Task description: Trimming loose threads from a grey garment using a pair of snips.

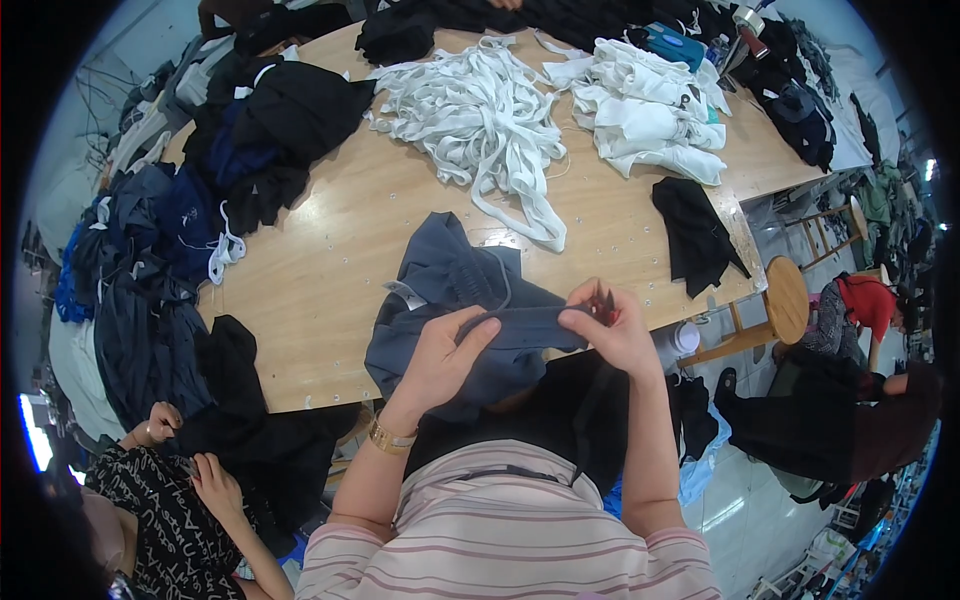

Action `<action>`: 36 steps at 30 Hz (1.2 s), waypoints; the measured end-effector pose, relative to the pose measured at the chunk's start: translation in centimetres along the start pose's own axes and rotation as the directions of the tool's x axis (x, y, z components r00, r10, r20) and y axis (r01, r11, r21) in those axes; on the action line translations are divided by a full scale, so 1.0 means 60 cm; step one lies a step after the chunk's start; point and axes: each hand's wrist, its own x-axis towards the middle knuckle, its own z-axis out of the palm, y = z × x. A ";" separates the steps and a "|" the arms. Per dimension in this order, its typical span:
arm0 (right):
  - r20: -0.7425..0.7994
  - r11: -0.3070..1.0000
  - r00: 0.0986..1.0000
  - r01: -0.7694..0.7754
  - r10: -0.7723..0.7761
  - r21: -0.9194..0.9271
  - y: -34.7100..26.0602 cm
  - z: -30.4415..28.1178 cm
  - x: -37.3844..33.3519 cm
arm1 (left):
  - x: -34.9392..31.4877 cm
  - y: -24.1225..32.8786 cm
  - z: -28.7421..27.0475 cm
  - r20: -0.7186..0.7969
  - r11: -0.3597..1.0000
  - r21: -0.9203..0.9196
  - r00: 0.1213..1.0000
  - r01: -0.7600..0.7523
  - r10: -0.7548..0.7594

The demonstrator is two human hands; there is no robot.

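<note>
A dark grey garment (pixel 440 275) with a gathered elastic band and a pale label lies bunched at the table's near edge. One of its edges is stretched between my hands. My left hand (pixel 447 350) pinches the cloth at the left, thumb on top. At the right, my right hand (pixel 622 328) is closed on the other end of that edge. Small thread snips (pixel 604 300), with dark pointed tips and some red, also sit in my right hand. The fingers under the cloth are partly hidden.
Across the wooden table (pixel 330 255) lie a heap of white strips (pixel 480 115), folded white garments (pixel 650 105), a black cloth piece (pixel 692 235) and dark garments (pixel 270 120). A co-worker (pixel 170 510) sits at the lower left. A wooden stool (pixel 785 300) stands at the right.
</note>
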 end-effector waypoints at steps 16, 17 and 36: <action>-0.099 0.943 0.989 -0.074 0.112 0.325 0.052 0.057 0.022 | -0.004 -0.002 0.006 0.160 0.818 -0.544 0.980 0.186 -0.116; -0.070 0.913 0.983 -0.130 0.169 0.386 0.055 0.062 0.023 | 0.000 -0.002 0.008 0.150 0.793 -0.581 0.982 0.180 -0.113; 0.004 0.759 0.961 -0.220 0.275 0.613 0.090 0.105 0.014 | 0.007 -0.001 0.041 0.027 0.758 -0.652 1.000 0.012 0.007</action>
